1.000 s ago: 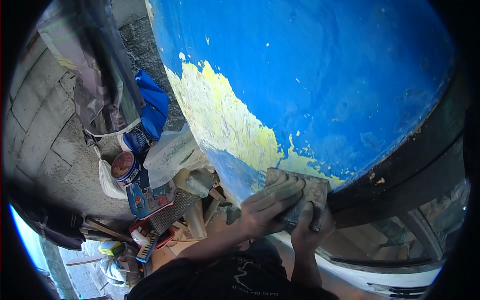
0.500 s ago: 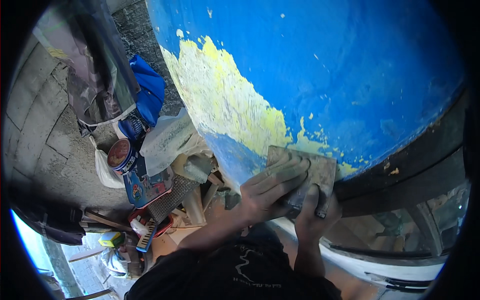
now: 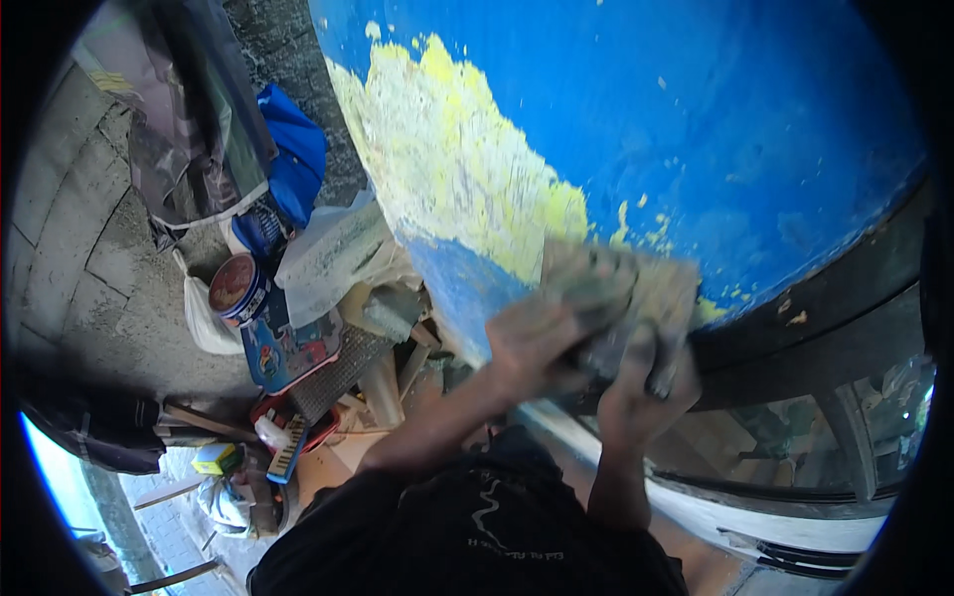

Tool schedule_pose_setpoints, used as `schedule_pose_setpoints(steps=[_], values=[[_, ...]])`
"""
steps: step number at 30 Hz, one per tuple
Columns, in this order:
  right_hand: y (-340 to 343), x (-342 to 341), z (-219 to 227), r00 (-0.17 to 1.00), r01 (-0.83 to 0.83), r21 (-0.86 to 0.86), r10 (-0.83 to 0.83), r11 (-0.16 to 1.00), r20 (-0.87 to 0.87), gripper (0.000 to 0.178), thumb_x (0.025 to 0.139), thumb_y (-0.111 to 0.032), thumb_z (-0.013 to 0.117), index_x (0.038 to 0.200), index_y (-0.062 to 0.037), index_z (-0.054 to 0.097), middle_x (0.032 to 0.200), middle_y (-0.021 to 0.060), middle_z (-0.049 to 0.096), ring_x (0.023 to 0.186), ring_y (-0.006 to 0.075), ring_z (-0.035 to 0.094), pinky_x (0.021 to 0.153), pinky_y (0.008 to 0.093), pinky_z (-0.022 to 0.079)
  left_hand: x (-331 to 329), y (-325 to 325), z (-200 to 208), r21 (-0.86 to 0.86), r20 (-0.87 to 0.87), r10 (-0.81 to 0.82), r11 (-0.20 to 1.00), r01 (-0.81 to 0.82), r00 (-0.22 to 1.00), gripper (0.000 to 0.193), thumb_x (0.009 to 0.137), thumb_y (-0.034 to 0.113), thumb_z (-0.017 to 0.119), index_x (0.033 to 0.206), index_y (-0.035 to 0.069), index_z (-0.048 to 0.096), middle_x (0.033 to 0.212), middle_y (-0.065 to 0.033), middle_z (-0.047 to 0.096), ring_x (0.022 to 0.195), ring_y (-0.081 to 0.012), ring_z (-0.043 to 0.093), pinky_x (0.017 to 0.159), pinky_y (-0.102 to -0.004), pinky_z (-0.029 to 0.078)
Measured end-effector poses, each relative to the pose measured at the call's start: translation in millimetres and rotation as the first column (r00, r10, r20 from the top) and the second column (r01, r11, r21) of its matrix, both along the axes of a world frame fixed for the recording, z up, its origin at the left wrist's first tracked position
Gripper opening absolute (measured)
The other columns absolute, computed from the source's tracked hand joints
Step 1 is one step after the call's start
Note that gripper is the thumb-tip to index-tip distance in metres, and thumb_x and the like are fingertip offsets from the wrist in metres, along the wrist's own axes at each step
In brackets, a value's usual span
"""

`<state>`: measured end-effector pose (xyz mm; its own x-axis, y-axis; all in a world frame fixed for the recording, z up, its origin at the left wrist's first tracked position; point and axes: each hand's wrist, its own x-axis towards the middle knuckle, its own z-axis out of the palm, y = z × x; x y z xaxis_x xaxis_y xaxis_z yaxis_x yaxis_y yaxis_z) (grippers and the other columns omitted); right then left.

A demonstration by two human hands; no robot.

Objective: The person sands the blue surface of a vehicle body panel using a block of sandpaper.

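A curved blue panel [image 3: 735, 139] fills the upper right. Along its left part, a chipped patch [image 3: 457, 149] shows whitish and yellow layers under the blue. A flat rectangular grey-brown plate [image 3: 668, 288] lies against the panel's lower part, by the patch's lower right end. My left hand [image 3: 537, 343] rests with its fingers laid flat over the plate's left part, pressing on it. My right hand [image 3: 646, 387] grips the plate's lower right edge, thumb on top. Both hands and the plate are blurred. The plate's underside is hidden.
Dark trim [image 3: 785, 343] edges the panel at right, with a window opening [image 3: 765, 447] below. At left stand an open tub [image 3: 236, 285], a white plastic bag [image 3: 211, 323], a blue cloth [image 3: 298, 159], wood scraps [image 3: 383, 387] and a red basin [image 3: 323, 432].
The panel, my hands and the plate sit higher and slightly farther right in view. The plate stays near the same end of the chipped patch. My hands look more blurred.
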<state>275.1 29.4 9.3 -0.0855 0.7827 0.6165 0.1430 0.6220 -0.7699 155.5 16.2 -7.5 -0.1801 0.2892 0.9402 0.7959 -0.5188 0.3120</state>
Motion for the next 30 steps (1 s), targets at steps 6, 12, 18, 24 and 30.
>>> schedule_pose_setpoints(steps=[6,12,18,24,30], values=[[6,-11,14,0.991,0.129,0.094,-0.131,0.987,0.011,0.022,0.089,-0.011,0.058,0.096,0.0097,0.061,0.082,0.0071,0.064,0.074,0.0108,0.056,0.068,0.0243,0.046,-11,0,22,-0.042,0.008,0.010,0.999,-0.010,1.000,0.042,0.052,0.004,0.073,0.095,0.004,0.069,0.102,-0.0106,0.069,0.097,-0.0263,0.068,0.073,-0.0317,0.056],[15,-20,32,0.991,-0.045,0.168,0.065,0.985,-0.121,0.019,0.092,-0.010,0.056,0.096,0.0081,0.061,0.082,0.0065,0.063,0.074,0.0100,0.055,0.067,0.0257,0.046,-17,15,12,0.042,-0.109,0.031,0.999,-0.026,0.994,0.048,0.059,0.011,0.082,0.103,0.002,0.065,0.108,-0.0121,0.067,0.103,-0.0330,0.065,0.083,-0.0367,0.055],[1,-19,30,0.898,-0.433,0.066,0.437,0.899,-0.057,0.035,0.089,-0.012,0.059,0.115,0.0092,0.051,0.095,0.0170,0.062,0.082,0.0189,0.062,0.067,0.0325,0.049,-14,-19,16,-0.017,0.035,0.061,0.998,-0.061,0.997,0.045,0.062,-0.001,0.072,0.106,0.001,0.064,0.120,-0.0148,0.062,0.107,-0.0314,0.063,0.088,-0.0366,0.053],[-15,-19,-22,0.650,-0.757,-0.213,0.747,0.618,-0.142,0.064,0.085,-0.017,0.064,0.135,0.0070,0.034,0.130,0.0221,0.047,0.115,0.0314,0.055,0.096,0.0402,0.046,-31,-51,-25,-0.278,0.089,0.059,0.960,-0.032,0.994,0.045,0.078,-0.005,0.062,0.123,0.000,0.058,0.122,-0.0185,0.061,0.108,-0.0319,0.062,0.089,-0.0353,0.051],[17,4,-70,0.695,-0.713,-0.296,0.695,0.635,-0.184,0.045,0.087,-0.013,0.060,0.127,0.0053,0.047,0.116,0.0189,0.061,0.105,0.0263,0.062,0.094,0.0381,0.046,-43,-34,-17,-0.242,0.103,0.475,0.864,-0.442,0.874,0.046,0.083,-0.015,0.051,0.126,0.002,0.057,0.116,-0.0167,0.062,0.100,-0.0288,0.063,0.084,-0.0340,0.051]])
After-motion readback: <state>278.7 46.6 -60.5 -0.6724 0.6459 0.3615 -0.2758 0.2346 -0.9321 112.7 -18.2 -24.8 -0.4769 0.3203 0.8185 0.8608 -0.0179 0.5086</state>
